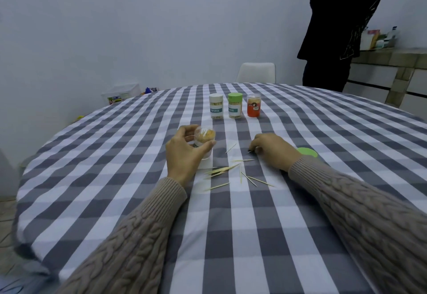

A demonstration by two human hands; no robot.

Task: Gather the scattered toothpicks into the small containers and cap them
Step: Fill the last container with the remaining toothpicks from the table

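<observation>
My left hand [184, 152] grips an open clear container [205, 137] full of toothpicks, standing on the checked tablecloth [138, 178]. My right hand [272, 149] rests on the cloth with its fingers curled and pinches a toothpick [250, 151] at the fingertips. Several loose toothpicks [231, 173] lie scattered between my two hands. A green cap [308, 152] lies flat just right of my right hand, partly hidden by it. Three capped containers stand in a row farther back: a white-capped one [216, 106], a green-capped one [235, 105] and an orange one [254, 105].
A white chair [256, 72] stands beyond the table's far edge. A dark coat [339, 27] hangs at the back right beside a tiled counter [392, 60]. A clear plastic box [122, 93] sits past the table's left edge.
</observation>
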